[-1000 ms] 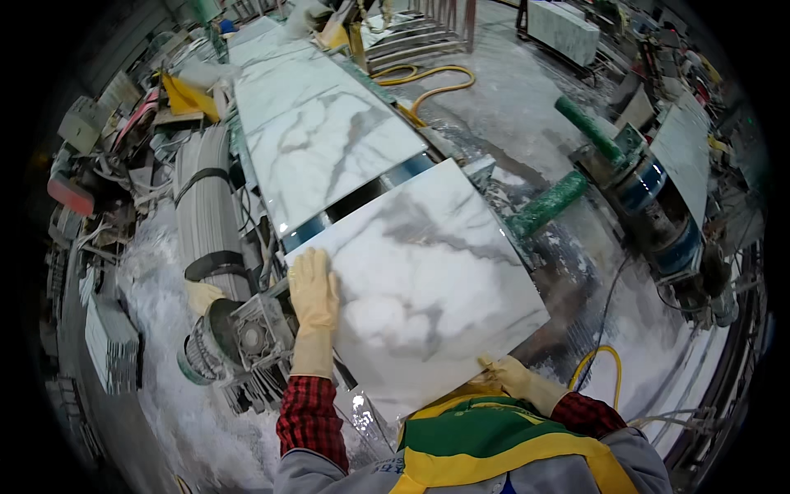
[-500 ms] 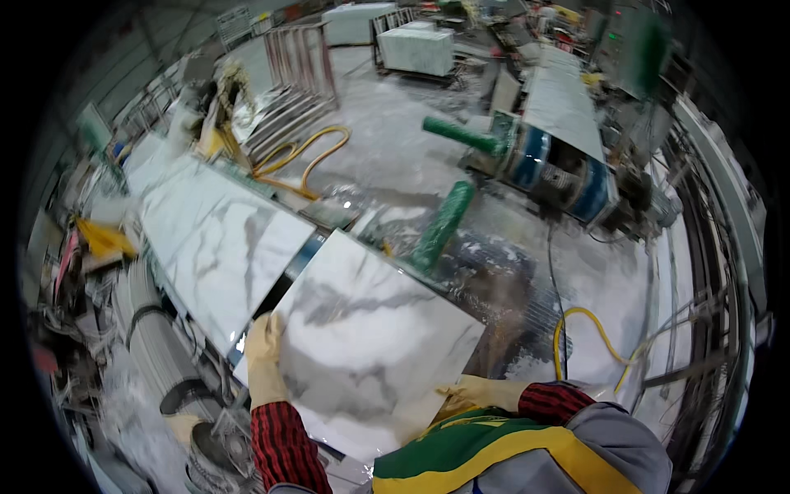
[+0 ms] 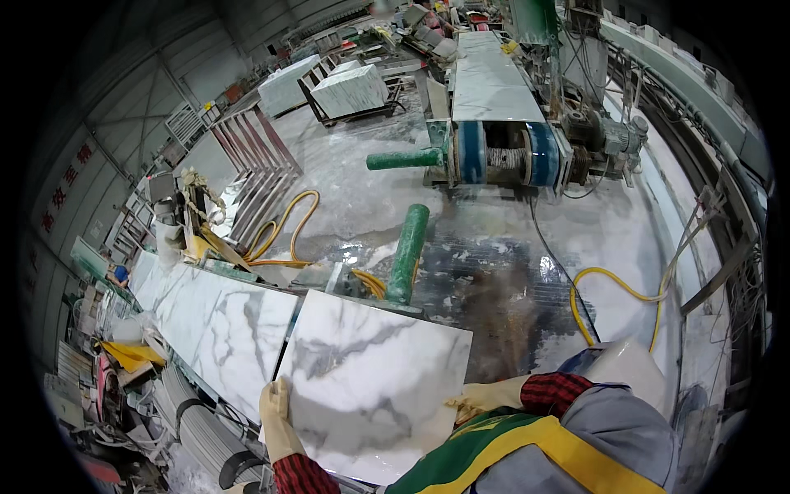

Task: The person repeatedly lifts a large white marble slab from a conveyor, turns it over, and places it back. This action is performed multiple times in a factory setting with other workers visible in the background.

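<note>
Presently, a square marble slab (image 3: pixel 378 370), white with grey veining, is positioned between two gloved hands. The slab's left edge is touched by the left hand (image 3: pixel 278 409), its fingers bent; whether a full grip is made cannot be told. The slab's right edge, near the lower corner, is gripped by the right hand (image 3: pixel 484 397). A longer marble panel (image 3: pixel 222 321) is set left of the slab, separated from it by a narrow gap. A green post (image 3: pixel 407 255) is seen just beyond the slab's far edge. A yellow hose (image 3: pixel 618 284) is laid right of the slab, and a strapped grey bundle (image 3: pixel 199 421) is noted at its lower left.
</note>
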### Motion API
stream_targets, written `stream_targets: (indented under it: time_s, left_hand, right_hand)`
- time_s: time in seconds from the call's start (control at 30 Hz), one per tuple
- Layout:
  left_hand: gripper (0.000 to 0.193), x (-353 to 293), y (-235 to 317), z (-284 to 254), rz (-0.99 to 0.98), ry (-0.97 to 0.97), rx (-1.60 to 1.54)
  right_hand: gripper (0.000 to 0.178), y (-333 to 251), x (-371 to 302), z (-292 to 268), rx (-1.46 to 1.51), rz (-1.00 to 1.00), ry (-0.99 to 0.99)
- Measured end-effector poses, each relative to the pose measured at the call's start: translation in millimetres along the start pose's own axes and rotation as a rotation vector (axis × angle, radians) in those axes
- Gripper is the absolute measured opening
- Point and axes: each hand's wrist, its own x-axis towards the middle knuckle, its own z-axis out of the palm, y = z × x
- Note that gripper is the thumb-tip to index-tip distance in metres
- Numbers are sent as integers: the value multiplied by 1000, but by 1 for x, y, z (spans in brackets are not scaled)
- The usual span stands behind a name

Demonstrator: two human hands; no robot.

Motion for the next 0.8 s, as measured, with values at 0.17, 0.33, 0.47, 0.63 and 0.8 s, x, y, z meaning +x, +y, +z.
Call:
stream_targets:
  time_s: [0.17, 0.33, 0.47, 0.63, 0.8]
  left_hand:
    - [73, -64, 90, -76, -5, 246, 54]
    - [55, -95, 175, -129, 30, 275, -227]
    - [38, -83, 226, -101, 209, 319, -688]
    - [34, -47, 296, -13, 265, 276, -930]
    - [44, 1, 374, 111, 48, 237, -831]
  right_hand:
    - [63, -30, -42, 8, 159, 14, 62]
    - [47, -102, -104, -3, -26, -333, 158]
    - [31, -141, -126, -66, 247, -484, 332]
    - [42, -229, -227, -143, 127, -715, 610]
    - [40, -292, -308, -247, 227, -923, 755]
